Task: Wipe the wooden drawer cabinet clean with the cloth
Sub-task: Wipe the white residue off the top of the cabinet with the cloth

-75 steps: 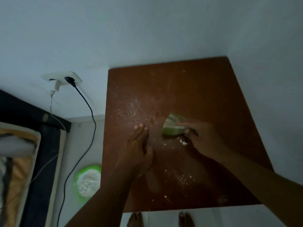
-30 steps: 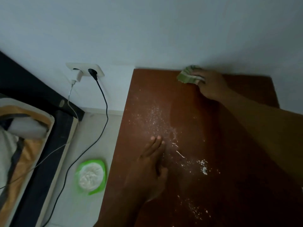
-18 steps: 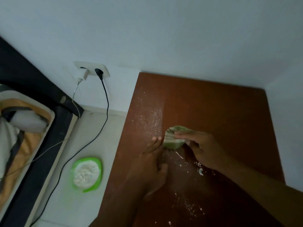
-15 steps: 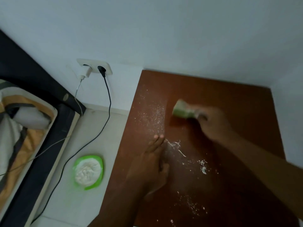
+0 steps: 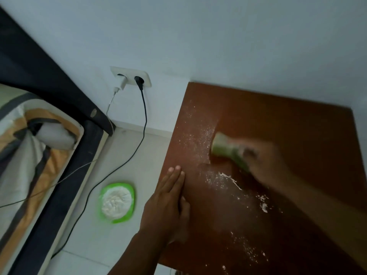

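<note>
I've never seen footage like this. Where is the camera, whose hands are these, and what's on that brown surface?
No machine: a person wears one camera on the head, looking down at their own hands. The brown surface is a wooden cabinet top, scattered with white powder. The right hand, blurred, grips a green cloth against the wood. The left hand rests on the top near its left edge, fingers straight, holding nothing. On the floor beside the cabinet sits a green dish heaped with something white; a wall socket with two plugs and a bed lie to the left.
</note>
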`<act>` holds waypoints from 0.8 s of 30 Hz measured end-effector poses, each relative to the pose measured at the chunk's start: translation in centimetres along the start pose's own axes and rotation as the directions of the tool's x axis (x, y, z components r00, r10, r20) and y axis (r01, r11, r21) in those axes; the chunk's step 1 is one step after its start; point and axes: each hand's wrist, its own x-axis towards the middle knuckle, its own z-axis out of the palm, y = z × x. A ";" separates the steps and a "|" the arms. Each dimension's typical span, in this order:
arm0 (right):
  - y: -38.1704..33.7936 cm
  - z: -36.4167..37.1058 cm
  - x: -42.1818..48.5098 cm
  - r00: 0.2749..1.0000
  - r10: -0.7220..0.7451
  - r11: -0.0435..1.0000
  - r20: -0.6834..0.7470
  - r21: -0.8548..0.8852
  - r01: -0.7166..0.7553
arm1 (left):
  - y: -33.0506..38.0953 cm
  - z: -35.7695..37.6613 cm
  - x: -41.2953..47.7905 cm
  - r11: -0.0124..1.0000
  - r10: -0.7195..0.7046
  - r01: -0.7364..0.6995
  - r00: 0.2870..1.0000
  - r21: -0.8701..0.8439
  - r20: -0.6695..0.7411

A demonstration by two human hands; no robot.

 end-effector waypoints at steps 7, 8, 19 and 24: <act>0.7 1.7 18.0 0.992 -0.037 0.991 -0.122 -0.131 0.021 | 0.1 0.3 -0.3 0.997 -0.001 -0.004 0.998 -0.083 -0.060; 0.6 3.3 17.8 0.993 -0.072 0.985 -0.093 -0.162 0.057 | 0.1 0.3 -0.2 0.996 0.000 -0.006 0.998 -0.090 -0.067; -1.2 3.6 -0.6 0.917 -0.265 0.964 0.297 0.070 0.256 | 0.5 -0.9 -0.1 0.981 -0.034 0.030 0.999 -0.193 -0.020; -3.6 1.3 9.5 0.990 -0.142 0.989 0.023 0.038 0.142 | 0.1 -0.9 0.2 0.981 -0.013 0.011 1.000 -0.195 -0.012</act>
